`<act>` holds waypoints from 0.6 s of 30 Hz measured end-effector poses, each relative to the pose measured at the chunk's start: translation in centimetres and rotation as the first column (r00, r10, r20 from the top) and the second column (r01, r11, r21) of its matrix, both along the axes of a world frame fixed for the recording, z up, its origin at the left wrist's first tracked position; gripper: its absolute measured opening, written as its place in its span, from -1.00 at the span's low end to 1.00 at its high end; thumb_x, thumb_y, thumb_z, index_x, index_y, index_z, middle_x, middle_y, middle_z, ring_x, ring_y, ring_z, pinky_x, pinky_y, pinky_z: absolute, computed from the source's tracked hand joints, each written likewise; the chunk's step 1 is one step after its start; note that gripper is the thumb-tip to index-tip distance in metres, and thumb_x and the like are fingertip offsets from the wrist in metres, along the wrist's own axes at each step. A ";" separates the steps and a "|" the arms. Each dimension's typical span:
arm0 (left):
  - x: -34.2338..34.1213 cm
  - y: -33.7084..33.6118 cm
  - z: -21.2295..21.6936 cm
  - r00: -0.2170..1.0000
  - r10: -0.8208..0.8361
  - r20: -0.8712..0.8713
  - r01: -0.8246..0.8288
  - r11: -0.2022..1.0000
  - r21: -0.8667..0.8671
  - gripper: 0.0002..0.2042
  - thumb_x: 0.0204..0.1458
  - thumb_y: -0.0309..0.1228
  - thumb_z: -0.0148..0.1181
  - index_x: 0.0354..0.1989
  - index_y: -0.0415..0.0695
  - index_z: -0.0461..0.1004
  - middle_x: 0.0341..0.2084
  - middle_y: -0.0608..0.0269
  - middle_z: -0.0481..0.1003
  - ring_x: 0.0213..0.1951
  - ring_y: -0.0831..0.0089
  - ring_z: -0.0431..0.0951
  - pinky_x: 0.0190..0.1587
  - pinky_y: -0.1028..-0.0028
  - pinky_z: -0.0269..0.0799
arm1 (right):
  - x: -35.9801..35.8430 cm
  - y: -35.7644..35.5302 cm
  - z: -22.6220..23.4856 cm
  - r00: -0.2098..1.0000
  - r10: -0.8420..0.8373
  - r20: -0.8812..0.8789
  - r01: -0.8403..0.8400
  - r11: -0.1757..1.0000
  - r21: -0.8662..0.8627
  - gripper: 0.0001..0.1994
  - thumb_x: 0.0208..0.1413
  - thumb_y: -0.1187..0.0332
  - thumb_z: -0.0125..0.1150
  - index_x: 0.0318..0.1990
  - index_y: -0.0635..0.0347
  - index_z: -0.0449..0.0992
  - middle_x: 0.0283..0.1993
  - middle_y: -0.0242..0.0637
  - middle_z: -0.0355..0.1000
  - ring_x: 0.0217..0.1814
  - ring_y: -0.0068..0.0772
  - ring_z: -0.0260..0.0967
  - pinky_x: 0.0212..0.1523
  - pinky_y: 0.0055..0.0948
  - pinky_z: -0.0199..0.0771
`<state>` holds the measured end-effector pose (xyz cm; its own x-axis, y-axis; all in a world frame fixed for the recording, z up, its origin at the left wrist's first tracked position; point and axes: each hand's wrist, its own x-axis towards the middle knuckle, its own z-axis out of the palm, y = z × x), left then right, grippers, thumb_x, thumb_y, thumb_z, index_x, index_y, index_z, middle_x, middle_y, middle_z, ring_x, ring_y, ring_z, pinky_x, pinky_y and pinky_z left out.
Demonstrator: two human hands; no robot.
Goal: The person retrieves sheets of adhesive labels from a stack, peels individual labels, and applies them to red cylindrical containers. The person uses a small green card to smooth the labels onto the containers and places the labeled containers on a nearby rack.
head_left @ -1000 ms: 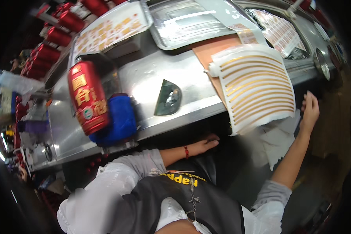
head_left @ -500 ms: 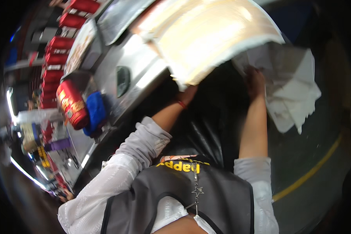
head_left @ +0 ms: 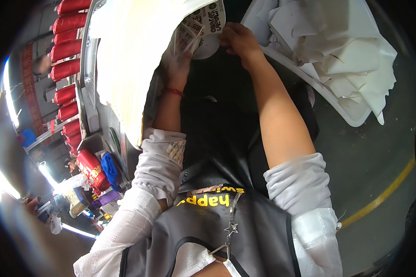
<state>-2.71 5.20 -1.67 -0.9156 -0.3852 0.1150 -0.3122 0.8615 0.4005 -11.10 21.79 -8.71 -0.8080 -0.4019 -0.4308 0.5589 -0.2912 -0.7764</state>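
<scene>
A broad, overexposed white sheet (head_left: pixel 129 55) covers the worktop edge at the upper left and hangs down beside my left arm. Close by it, my left hand (head_left: pixel 176 65) is at the lower edge of some white sheets with black print (head_left: pixel 213 19); its fingers are smeared by motion and partly hidden. On the other side, my right hand (head_left: pixel 239 42) has its fingers closed at the right edge of the printed sheets. A round pale shape (head_left: pixel 209 48) shows just below them, too obscured to name.
A white plastic tub (head_left: pixel 354 120) heaped with ragged white sheet scraps (head_left: pixel 344 62) stands at the right. Along the left are several red cylinders (head_left: pixel 65 69), a red printed cylinder (head_left: pixel 93 168) and a blue cloth (head_left: pixel 110 171). A yellow line (head_left: pixel 383 201) crosses the floor.
The broad sheet has moved left and now lies along my left arm. My left hand has moved up and left, my right hand away from the tub and up. Printed sheets have come into view.
</scene>
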 end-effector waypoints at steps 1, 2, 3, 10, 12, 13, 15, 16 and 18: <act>-0.4 -0.1 0.0 1.000 -0.014 0.014 0.015 0.999 -0.050 -0.41 0.02 -0.17 0.34 0.19 -0.17 0.35 -0.02 -0.04 0.51 0.02 0.04 0.50 0.13 0.16 0.35 | -0.2 -0.5 -0.2 0.999 -0.027 -0.019 0.027 1.000 0.012 -0.57 0.22 0.19 0.14 0.17 0.20 0.43 -0.11 -0.30 0.56 -0.16 -0.49 0.52 -0.26 -0.46 0.49; -0.7 -0.1 0.0 0.999 -0.028 0.028 0.030 0.995 -0.099 -0.36 0.00 -0.14 0.36 0.22 -0.16 0.33 0.00 -0.06 0.51 0.02 -0.01 0.50 0.14 0.13 0.35 | -0.3 -0.9 -0.3 0.998 -0.055 -0.039 0.056 0.998 0.024 -0.57 0.21 0.21 0.14 0.17 0.22 0.44 -0.12 -0.28 0.57 -0.19 -0.47 0.53 -0.27 -0.45 0.49; -0.9 -0.6 -0.4 0.998 -0.058 0.024 0.061 0.987 -0.148 -0.32 -0.01 -0.09 0.36 0.25 -0.16 0.31 0.01 -0.07 0.50 0.03 -0.04 0.49 0.15 0.12 0.34 | -0.5 -1.4 -0.6 0.995 -0.079 -0.056 0.081 0.996 0.031 -0.57 0.20 0.22 0.14 0.16 0.24 0.44 -0.14 -0.26 0.58 -0.23 -0.45 0.55 -0.29 -0.44 0.50; -1.8 -5.8 -3.8 1.000 -0.024 -0.007 0.024 0.999 0.029 -0.38 0.15 0.05 0.18 0.23 -0.16 0.35 -0.01 0.03 0.51 0.02 0.17 0.50 0.10 0.24 0.39 | -1.6 -4.8 -3.2 0.891 -0.225 -0.395 0.317 0.930 0.185 -0.70 -0.03 0.34 0.21 -0.17 0.35 0.57 -0.34 0.06 0.57 -0.30 0.02 0.57 -0.18 -0.27 0.57; -1.5 -8.9 -4.1 0.989 0.141 0.040 -0.147 0.955 0.259 -0.46 0.17 -0.08 0.15 0.17 -0.26 0.39 -0.02 -0.04 0.53 0.04 0.12 0.53 0.08 0.23 0.41 | -1.8 -4.7 -2.6 0.915 -0.198 -0.353 0.261 0.955 0.141 -0.70 -0.06 0.33 0.24 -0.20 0.36 0.57 -0.36 0.01 0.59 -0.36 -0.06 0.59 -0.21 -0.30 0.58; -1.4 -9.6 -4.0 0.973 0.220 0.073 -0.232 0.901 0.366 -0.50 0.18 -0.14 0.14 0.14 -0.31 0.41 -0.03 -0.08 0.54 0.04 0.10 0.54 0.08 0.22 0.42 | -1.8 -4.3 -1.7 0.941 -0.180 -0.287 0.207 0.976 0.067 -0.71 -0.07 0.33 0.24 -0.22 0.36 0.57 -0.37 -0.02 0.60 -0.38 -0.11 0.59 -0.24 -0.32 0.59; -1.5 -9.8 -4.0 0.970 0.201 -0.140 -0.143 0.927 0.346 -0.50 0.26 -0.02 0.01 0.06 -0.27 0.47 -0.05 0.03 0.54 -0.04 0.18 0.53 0.01 0.27 0.43 | -1.5 -3.1 -0.1 0.979 -0.129 -0.159 0.115 0.989 -0.092 -0.73 -0.08 0.34 0.25 -0.25 0.37 0.57 -0.38 -0.07 0.61 -0.43 -0.22 0.59 -0.29 -0.36 0.59; -1.7 -9.6 -3.9 0.952 0.184 -0.245 -0.097 0.939 0.329 -0.47 0.30 0.04 -0.05 0.02 -0.26 0.51 -0.06 0.09 0.54 -0.09 0.22 0.53 -0.02 0.29 0.43 | -1.5 -3.1 0.2 0.986 -0.069 -0.151 0.058 0.995 -0.080 -0.73 -0.07 0.34 0.24 -0.25 0.37 0.56 -0.39 -0.09 0.60 -0.44 -0.26 0.58 -0.32 -0.38 0.59; -2.5 -8.4 -3.0 0.978 0.207 -0.002 -0.207 0.977 0.058 -0.52 0.27 -0.08 0.00 0.13 -0.25 0.43 -0.03 -0.05 0.53 -0.04 0.17 0.54 0.00 0.26 0.44 | -1.4 -3.2 0.8 0.990 0.048 -0.136 -0.057 0.997 -0.057 -0.74 -0.05 0.35 0.23 -0.25 0.39 0.55 -0.41 -0.13 0.60 -0.47 -0.34 0.57 -0.36 -0.42 0.58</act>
